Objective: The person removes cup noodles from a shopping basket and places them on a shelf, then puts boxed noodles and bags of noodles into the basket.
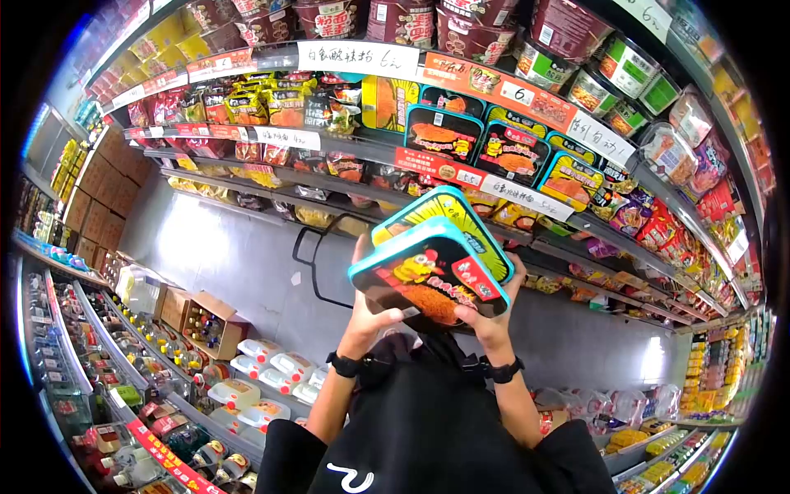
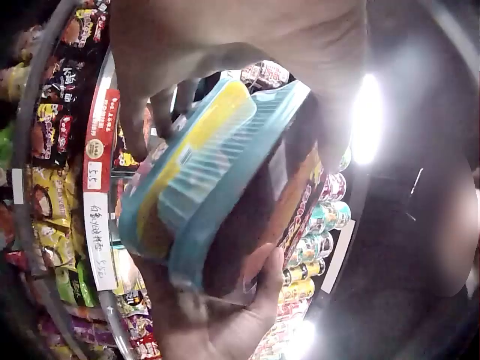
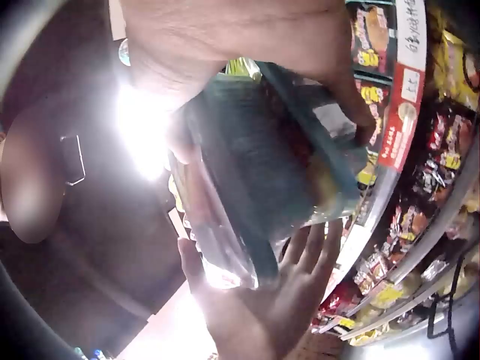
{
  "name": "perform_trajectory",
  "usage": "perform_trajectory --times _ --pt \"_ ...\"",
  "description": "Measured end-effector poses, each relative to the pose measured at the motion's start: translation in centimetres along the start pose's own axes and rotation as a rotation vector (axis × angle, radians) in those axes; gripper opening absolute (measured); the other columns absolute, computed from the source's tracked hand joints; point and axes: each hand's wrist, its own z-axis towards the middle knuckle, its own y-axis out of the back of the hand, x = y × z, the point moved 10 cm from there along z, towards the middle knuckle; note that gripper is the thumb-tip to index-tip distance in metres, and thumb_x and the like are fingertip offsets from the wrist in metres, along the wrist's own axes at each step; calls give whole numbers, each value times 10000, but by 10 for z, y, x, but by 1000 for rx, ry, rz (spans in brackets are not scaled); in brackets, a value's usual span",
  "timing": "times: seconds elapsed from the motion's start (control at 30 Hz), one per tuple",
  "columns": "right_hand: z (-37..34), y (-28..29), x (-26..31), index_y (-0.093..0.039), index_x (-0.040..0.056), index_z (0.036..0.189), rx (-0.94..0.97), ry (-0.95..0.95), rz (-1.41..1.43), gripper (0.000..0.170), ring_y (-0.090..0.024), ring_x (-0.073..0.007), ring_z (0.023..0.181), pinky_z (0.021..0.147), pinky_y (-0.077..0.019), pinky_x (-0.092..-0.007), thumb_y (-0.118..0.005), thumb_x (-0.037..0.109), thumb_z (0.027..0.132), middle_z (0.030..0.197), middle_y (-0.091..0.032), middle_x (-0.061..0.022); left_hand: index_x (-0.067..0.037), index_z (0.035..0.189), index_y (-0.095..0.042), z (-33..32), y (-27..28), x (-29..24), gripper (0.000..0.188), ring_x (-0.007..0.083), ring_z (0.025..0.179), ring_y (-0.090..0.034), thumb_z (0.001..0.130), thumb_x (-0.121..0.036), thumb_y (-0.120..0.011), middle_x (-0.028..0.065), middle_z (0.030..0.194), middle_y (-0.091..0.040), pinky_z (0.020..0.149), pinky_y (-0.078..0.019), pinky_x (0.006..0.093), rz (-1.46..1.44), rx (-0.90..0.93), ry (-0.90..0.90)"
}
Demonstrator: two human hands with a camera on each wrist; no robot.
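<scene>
Two instant noodle boxes with teal rims are held together in front of the chest. The nearer noodle box (image 1: 428, 280) has a black lid with a cartoon figure and noodles. Behind it, the yellow-green noodle box (image 1: 461, 222) sticks out at the top. My left hand (image 1: 368, 317) grips the boxes from the left, its thumb on the black lid. On the other side my right hand (image 1: 496, 325) holds their right end, thumb also across the front. In the left wrist view, the boxes' clear ribbed sides face the camera between both hands.
A shelf (image 1: 354, 136) of noodle packs and boxes with price tags runs just beyond the hands. Black looped handles (image 1: 309, 263) show left of the boxes over the grey floor (image 1: 193, 226). Jugs (image 1: 280, 366) and a bottle carton (image 1: 206, 325) stand at lower left.
</scene>
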Motion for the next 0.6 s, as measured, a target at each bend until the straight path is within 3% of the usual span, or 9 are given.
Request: perform_trajectory --times 0.1,0.13,0.23,0.3,0.37,0.43,0.5,0.57,0.6 --pt "4 4 -40 -212 105 1506 32 -152 147 1081 -498 -226 1319 1130 -429 -386 -943 147 711 1402 -455 -117 7 1579 -311 -1 26 33 1019 285 1412 -475 759 -163 -892 145 1520 -489 1190 -383 445 -23 -22 188" --pt "5 5 -56 -209 105 1512 53 -210 172 1084 -495 -227 1328 1128 -432 -386 -941 147 713 1407 -455 -118 2 1565 -338 4 19 31 979 276 1406 -477 772 -208 -872 129 1497 -507 1189 -376 432 -78 51 108" --pt "16 -1 -88 -207 102 1531 139 -336 192 1095 -488 -237 1354 1123 -441 -388 -939 158 719 1430 -454 -125 2 1543 -368 16 30 14 922 267 1396 -482 794 -242 -846 122 1492 -510 1174 -385 419 28 -88 77" --pt "43 -16 -83 -212 94 1545 231 -351 120 1109 -486 -249 1368 1120 -444 -391 -946 181 719 1454 -449 -132 -2 1547 -350 28 42 1 947 268 1383 -488 785 -261 -848 129 1501 -492 1167 -387 417 129 -132 6" --pt "71 -23 -70 -266 61 1544 326 -193 -55 1084 -494 -251 1370 1123 -441 -400 -958 206 722 1481 -449 -135 -2 1552 -339 38 55 -11 975 275 1386 -483 773 -275 -857 137 1509 -479 1172 -378 421 221 -177 -26" --pt "91 -32 -71 -290 47 1540 400 -107 -115 1067 -496 -245 1368 1126 -437 -402 -961 210 727 1485 -449 -132 -11 1604 -195 59 61 -35 1177 304 1431 -431 732 -366 -902 152 1528 -454 1198 -339 444 391 -177 -211" --pt "109 -45 -88 -431 29 1440 436 -164 -79 844 -592 -208 1228 1044 -494 -384 -933 175 778 1331 -583 -100 -26 1626 -114 74 42 -78 1278 311 1456 -399 711 -408 -920 156 1529 -451 1211 -318 454 634 -171 -491" --pt "127 -54 -109 -512 24 1349 404 -191 -113 685 -643 -166 1090 952 -530 -353 -912 148 807 1208 -646 -63 -57 1641 16 92 65 -81 1420 311 1476 -370 671 -445 -946 162 1532 -451 1221 -299 464 677 -152 -457" --pt "135 -61 -108 -558 21 1292 380 -141 -160 587 -668 -136 1001 885 -552 -330 -897 130 825 1133 -680 -37 -56 1651 -49 101 81 -77 1338 283 1464 -395 716 -460 -916 156 1527 -461 1207 -324 431 617 -114 -469"
